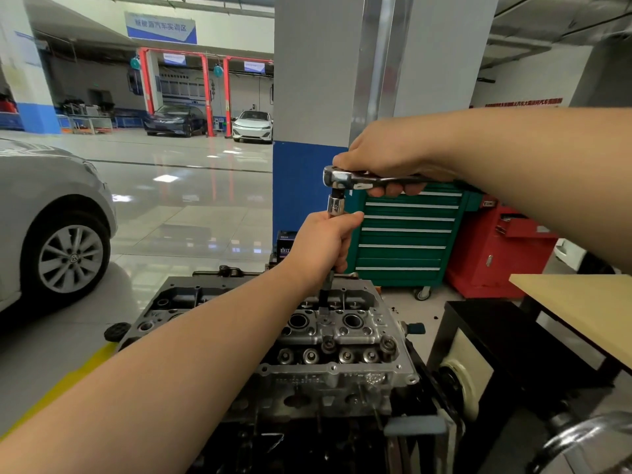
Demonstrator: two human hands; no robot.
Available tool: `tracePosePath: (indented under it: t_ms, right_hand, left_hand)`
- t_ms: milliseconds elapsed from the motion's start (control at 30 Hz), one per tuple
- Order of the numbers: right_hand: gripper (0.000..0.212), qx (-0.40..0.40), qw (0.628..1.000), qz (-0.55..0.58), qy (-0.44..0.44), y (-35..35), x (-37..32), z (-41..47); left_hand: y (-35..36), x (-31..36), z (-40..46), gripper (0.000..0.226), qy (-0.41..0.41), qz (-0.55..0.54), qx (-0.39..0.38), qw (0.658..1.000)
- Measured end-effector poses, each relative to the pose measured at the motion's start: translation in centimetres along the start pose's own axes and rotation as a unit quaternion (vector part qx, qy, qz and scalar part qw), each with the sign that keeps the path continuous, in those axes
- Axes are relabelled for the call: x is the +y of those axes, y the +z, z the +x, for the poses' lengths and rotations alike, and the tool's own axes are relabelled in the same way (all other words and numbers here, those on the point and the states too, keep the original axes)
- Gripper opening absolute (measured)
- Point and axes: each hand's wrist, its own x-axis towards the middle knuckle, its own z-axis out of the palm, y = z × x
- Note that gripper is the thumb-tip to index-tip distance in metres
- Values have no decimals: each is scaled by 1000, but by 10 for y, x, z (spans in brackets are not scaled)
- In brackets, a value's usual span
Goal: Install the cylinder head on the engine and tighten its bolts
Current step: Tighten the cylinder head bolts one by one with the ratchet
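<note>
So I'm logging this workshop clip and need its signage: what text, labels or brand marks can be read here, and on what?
"新能源汽车实训区", roughly: blue and white banner on the far wall; the first characters are blurred.
Red lettering on the right wall: too blurred to read.
Small dark box behind the engine: white print, unreadable.
Blue signs over the red lifts: too small.
Socket markings: illegible.

The right hand (386, 155) grips the handle of a chrome ratchet wrench (362, 179), while the left hand (321, 244) is curled round the extension bar (333, 234) standing upright beneath its head. The bar runs down into the far part of the aluminium cylinder head (342, 340), which sits on the dark engine block (307, 439). Behind stand a green tool cabinet (407, 241), a red cabinet (496, 248) and a grey-and-blue pillar (307, 114), with a silver car (51, 220) at left.
</note>
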Motion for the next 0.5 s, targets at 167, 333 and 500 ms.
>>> tracePosePath:
  t_ms: [167, 333, 500]
  right_hand:
    - [50, -74, 992, 96, 45, 3, 4, -3]
    - [47, -76, 994, 58, 48, 3, -3, -4]
    - [47, -40, 995, -91, 8, 22, -7, 2]
  left_hand:
    - [5, 1, -2, 59, -2, 7, 20, 1000]
    - [9, 1, -2, 45, 4, 19, 60, 998]
    - [7, -2, 0, 37, 7, 38, 88, 995]
